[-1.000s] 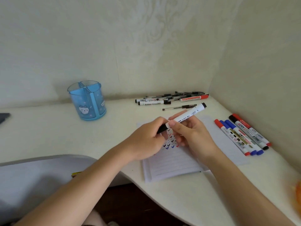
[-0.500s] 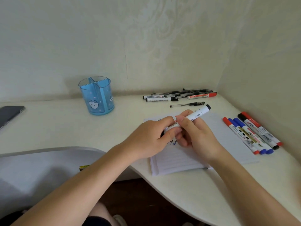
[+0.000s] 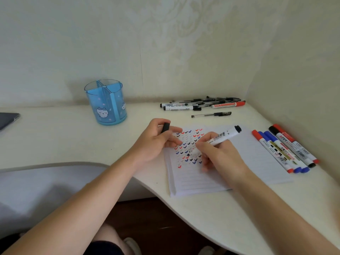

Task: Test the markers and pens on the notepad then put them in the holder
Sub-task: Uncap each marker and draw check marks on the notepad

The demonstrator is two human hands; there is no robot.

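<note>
My right hand (image 3: pixel 219 155) grips a white marker (image 3: pixel 223 136) with a black end, its black tip touching the notepad (image 3: pixel 257 162) among rows of red, blue and black tick marks. My left hand (image 3: pixel 156 142) holds the marker's black cap (image 3: pixel 165 127) between its fingers, resting at the notepad's upper left corner. The blue four-part holder (image 3: pixel 106 102) stands at the back left, with nothing visible inside. Several capped markers (image 3: pixel 283 150) in red, blue and black lie in a row right of the notepad.
A pile of pens and markers (image 3: pixel 202 103) lies along the back wall, with one black pen (image 3: pixel 211 114) just in front of it. A dark phone (image 3: pixel 7 119) sits at the far left edge. Walls close in the desk (image 3: pixel 55 137) behind and on the right.
My hands pulled the cap off the marker. The left hand moved away left with the cap, and the right hand brought the marker tip down onto the notepad.
</note>
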